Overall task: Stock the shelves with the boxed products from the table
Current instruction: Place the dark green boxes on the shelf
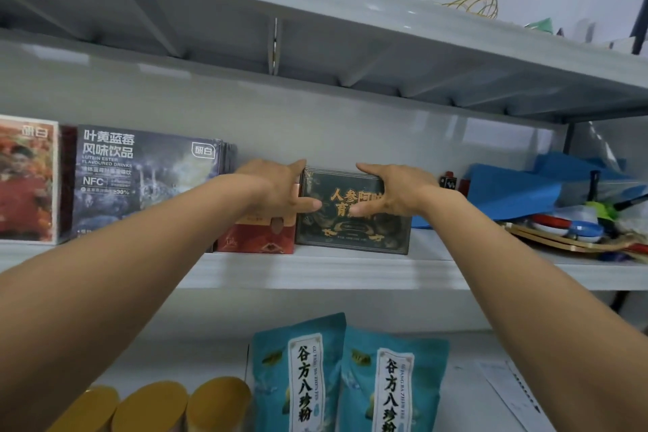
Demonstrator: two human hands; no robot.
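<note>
Middle shelf [315, 270]: dark green box [354, 224] upright, touching red box [257, 237]. Left hand [277, 191], right hand [389, 191] clamp its sides. Risk: uneven push tips it forward off edge.

a glossy printed finish is seen on the dark green box [354, 217]; smooth painted metal on the shelf [315, 270]; shiny plastic on the teal pouches [347, 379].

The grey-blue box [147, 182] is reading "LUTEIN ESTER FLAVOURED DRINKS", "NFC"; the teal pouches [299, 372] are showing "谷方八珍粉".
</note>
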